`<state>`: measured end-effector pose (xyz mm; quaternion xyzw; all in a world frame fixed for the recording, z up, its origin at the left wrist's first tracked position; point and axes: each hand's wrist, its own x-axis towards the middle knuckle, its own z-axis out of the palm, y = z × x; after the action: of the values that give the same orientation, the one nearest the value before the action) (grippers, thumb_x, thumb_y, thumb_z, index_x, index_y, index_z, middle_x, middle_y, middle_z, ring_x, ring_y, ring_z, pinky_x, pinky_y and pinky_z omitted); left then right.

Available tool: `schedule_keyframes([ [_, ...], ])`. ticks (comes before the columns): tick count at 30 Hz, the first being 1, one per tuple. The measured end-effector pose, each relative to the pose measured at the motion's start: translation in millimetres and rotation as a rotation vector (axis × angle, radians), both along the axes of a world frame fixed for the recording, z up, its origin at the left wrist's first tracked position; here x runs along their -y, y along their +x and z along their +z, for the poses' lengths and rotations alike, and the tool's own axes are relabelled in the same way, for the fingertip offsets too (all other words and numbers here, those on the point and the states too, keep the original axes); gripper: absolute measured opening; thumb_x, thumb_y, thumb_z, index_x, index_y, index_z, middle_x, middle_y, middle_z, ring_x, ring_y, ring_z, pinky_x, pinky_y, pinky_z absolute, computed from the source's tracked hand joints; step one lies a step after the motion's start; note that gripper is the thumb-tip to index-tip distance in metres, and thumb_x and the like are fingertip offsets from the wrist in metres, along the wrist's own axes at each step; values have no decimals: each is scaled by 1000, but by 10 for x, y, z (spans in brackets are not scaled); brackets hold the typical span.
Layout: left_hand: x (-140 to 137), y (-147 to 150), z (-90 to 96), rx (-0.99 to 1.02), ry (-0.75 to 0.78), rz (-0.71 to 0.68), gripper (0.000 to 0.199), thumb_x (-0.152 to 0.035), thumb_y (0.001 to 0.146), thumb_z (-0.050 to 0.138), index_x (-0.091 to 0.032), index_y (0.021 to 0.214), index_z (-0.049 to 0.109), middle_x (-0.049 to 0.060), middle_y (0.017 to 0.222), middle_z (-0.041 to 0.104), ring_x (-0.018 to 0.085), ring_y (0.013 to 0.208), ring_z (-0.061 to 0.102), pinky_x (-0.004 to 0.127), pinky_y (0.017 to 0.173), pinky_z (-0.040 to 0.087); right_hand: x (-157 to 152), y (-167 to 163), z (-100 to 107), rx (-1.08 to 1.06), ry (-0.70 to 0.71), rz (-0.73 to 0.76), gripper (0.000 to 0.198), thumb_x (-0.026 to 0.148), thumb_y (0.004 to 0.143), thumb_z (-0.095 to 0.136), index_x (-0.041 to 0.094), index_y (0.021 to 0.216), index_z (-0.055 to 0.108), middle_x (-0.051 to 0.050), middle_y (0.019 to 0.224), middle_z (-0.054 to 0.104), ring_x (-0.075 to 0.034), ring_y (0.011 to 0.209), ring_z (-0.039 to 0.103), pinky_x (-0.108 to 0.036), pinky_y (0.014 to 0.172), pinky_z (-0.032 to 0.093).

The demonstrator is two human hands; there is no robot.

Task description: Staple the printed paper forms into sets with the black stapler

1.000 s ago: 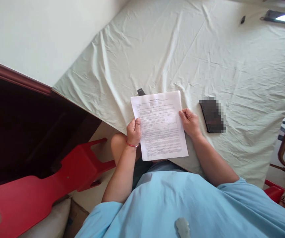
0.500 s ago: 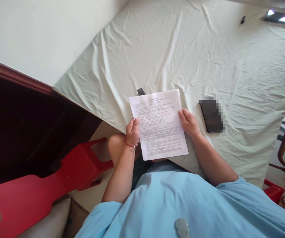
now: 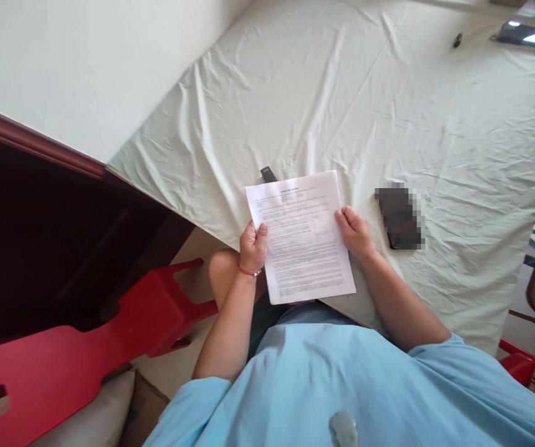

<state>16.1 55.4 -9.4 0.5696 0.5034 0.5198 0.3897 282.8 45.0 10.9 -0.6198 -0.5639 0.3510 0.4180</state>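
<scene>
Printed sheets of paper [image 3: 302, 239] are held up over the near edge of the table, the text side facing me; the print is too small to read. My left hand [image 3: 253, 246] grips their left edge with the thumb on top, a red bracelet round its wrist. On the opposite edge, my right hand [image 3: 353, 231] pinches the paper between thumb and fingers. A dark narrow object [image 3: 268, 174] pokes out from behind the top left corner, the rest of it hidden by the paper. To the right of my right hand lies a black phone-like object [image 3: 400, 216], blurred by pixels.
A pale wrinkled cloth [image 3: 267, 93] covers the table. At the far right lie a small black object [image 3: 457, 41] and a dark device with bright reflections [image 3: 528, 35]. A red plastic chair [image 3: 155, 310] stands at my left, beside a cushion [image 3: 102, 410]. A white wall [image 3: 71, 68] borders the table.
The view has shifted slightly. My left thumb sits a little differently at the paper's edge, and slightly more of the dark narrow object shows. Both hands keep hold of the paper.
</scene>
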Motion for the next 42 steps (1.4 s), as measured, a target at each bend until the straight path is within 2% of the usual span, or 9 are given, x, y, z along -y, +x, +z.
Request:
schedule_keyframes([
  [3, 5, 10, 7, 36, -5, 12, 44, -59, 96, 58, -18, 105, 70, 10, 107, 73, 24, 108, 68, 34, 99, 51, -8, 11, -23, 18, 5, -1, 48, 65, 97, 43, 25, 70, 38, 1, 67, 44, -17, 64, 41, -34, 65, 37],
  [8, 23, -5, -9, -9, -44, 29, 44, -60, 99, 52, -18, 90, 63, 4, 82, 65, 16, 78, 61, 28, 77, 49, -9, 26, -37, 37, -5, -63, 45, 62, 99, 41, 25, 72, 40, 1, 67, 45, -18, 64, 42, -34, 66, 35],
  [12, 28, -29, -23, -104, -30, 82, 49, -64, 99, 50, -17, 86, 62, 4, 78, 62, 16, 73, 57, 29, 71, 46, -12, 7, -37, 55, 1, -75, 45, 61, 99, 40, 25, 72, 39, 1, 67, 46, -18, 64, 44, -34, 65, 36],
  [16, 21, -32, -15, -98, -28, 128, 53, -66, 97, 52, -17, 78, 59, 2, 72, 57, 14, 68, 52, 29, 67, 44, -24, -11, -49, 74, 14, -68, 44, 59, 99, 40, 25, 71, 36, 1, 66, 46, -18, 63, 44, -34, 66, 35],
  [20, 15, -8, 6, 34, -70, 127, 52, -66, 93, 59, -17, 75, 59, 1, 70, 56, 13, 66, 52, 27, 66, 43, -34, -7, -62, 96, 26, -57, 44, 59, 99, 40, 26, 71, 35, 1, 65, 46, -18, 63, 44, -34, 65, 35],
  [26, 1, 6, 21, 267, -157, 102, 46, -62, 87, 70, -16, 83, 67, 5, 82, 67, 16, 75, 62, 27, 72, 50, -37, -2, -76, 102, 18, -39, 46, 61, 99, 39, 25, 70, 34, 1, 65, 46, -18, 62, 43, -33, 63, 33],
  [42, 9, 0, 16, 228, -131, 86, 44, -59, 91, 67, -17, 78, 63, 4, 76, 61, 15, 71, 57, 27, 68, 46, -41, -6, -68, 72, 15, -40, 44, 59, 97, 42, 25, 70, 34, 1, 64, 45, -18, 61, 43, -33, 64, 34],
])
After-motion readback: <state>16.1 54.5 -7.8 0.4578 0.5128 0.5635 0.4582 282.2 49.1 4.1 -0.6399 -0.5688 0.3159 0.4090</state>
